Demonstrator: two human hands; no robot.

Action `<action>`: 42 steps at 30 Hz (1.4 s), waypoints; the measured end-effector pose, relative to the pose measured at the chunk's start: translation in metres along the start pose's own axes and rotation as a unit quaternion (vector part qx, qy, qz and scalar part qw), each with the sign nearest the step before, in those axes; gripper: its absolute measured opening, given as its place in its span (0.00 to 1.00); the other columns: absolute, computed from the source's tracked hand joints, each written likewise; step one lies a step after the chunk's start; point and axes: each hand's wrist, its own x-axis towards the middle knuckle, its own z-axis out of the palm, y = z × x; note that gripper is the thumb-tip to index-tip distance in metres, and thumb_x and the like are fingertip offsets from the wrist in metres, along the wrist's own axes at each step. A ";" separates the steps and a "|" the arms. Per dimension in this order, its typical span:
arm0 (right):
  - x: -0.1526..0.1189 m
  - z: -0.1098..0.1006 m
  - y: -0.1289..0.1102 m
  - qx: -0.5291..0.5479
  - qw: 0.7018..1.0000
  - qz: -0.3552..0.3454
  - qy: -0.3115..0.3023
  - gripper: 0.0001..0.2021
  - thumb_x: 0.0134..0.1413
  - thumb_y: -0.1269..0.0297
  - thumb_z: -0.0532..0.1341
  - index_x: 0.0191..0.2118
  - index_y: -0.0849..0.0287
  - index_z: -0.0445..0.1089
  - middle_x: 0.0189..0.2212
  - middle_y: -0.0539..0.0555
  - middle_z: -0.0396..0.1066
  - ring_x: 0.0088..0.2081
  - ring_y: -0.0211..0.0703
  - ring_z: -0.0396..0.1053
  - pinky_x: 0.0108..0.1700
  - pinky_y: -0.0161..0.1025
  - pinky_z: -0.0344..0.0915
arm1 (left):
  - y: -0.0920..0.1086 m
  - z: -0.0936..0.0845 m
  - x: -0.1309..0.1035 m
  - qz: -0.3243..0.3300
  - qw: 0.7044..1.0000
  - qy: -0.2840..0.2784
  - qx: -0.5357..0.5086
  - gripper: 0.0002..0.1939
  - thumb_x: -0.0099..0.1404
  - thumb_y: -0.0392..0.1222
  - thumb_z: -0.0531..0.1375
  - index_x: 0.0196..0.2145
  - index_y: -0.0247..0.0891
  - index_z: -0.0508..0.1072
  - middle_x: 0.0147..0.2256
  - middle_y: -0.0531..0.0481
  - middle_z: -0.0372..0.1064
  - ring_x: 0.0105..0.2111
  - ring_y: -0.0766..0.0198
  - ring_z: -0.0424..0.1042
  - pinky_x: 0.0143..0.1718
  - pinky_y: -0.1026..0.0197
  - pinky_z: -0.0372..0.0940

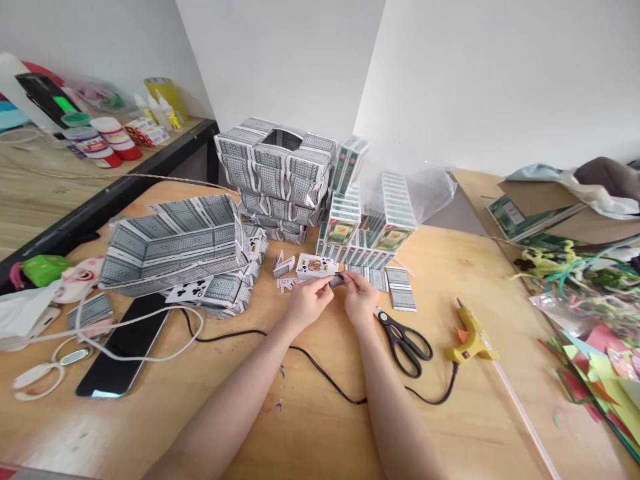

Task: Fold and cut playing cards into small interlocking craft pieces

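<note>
Between my left hand (309,301) and my right hand (361,298) is a playing card (337,281), patterned grey on its back and pinched by the fingertips of both. Part of the card is hidden by the fingers. Just beyond, a stack of playing cards (314,265) lies with a king face up. A folded card (284,266) stands to its left. More cards (401,289) lie face down to the right of my right hand. Black-handled scissors (406,340) rest beside my right wrist, their blades partly covered by the hand.
A yellow glue gun (470,337) sits at right, its black cord crossing beneath my forearms. Boxes built from cards (280,163) are stacked at the back, with an open card tray (175,243) to the left. Card packs (395,207) stand behind; a phone (123,347) lies at left.
</note>
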 end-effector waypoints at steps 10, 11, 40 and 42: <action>0.010 -0.002 0.006 0.158 0.983 0.025 -0.089 0.11 0.47 0.60 0.58 0.33 0.60 0.72 0.30 0.55 0.72 0.32 0.44 0.68 0.34 0.39 0.65 | 0.002 0.001 0.002 -0.074 0.987 0.029 -0.138 0.13 0.62 0.40 0.50 0.42 0.36 0.69 0.36 0.45 0.73 0.32 0.65 0.72 0.32 0.66 0.65; 0.009 -0.001 0.005 0.153 0.983 0.007 -0.099 0.11 0.47 0.60 0.58 0.35 0.59 0.72 0.32 0.55 0.72 0.33 0.43 0.68 0.34 0.39 0.65 | 0.001 0.000 0.003 -0.081 0.987 0.043 -0.129 0.13 0.62 0.41 0.50 0.40 0.36 0.69 0.35 0.46 0.73 0.31 0.65 0.72 0.31 0.66 0.64; 0.003 -0.004 -0.012 0.354 0.895 0.120 -0.244 0.20 0.51 0.52 0.52 0.24 0.63 0.70 0.21 0.57 0.72 0.24 0.44 0.69 0.25 0.38 0.64 | -0.012 -0.009 0.018 -0.243 0.872 0.011 -0.424 0.18 0.54 0.53 0.56 0.27 0.31 0.71 0.19 0.51 0.67 0.19 0.67 0.66 0.18 0.67 0.58; 0.001 -0.002 -0.010 0.368 0.891 0.128 -0.232 0.17 0.50 0.52 0.54 0.25 0.62 0.68 0.22 0.56 0.72 0.24 0.43 0.69 0.25 0.37 0.64 | -0.011 -0.009 0.019 -0.251 0.877 0.018 -0.410 0.17 0.54 0.51 0.56 0.25 0.32 0.70 0.16 0.53 0.64 0.17 0.70 0.63 0.15 0.68 0.55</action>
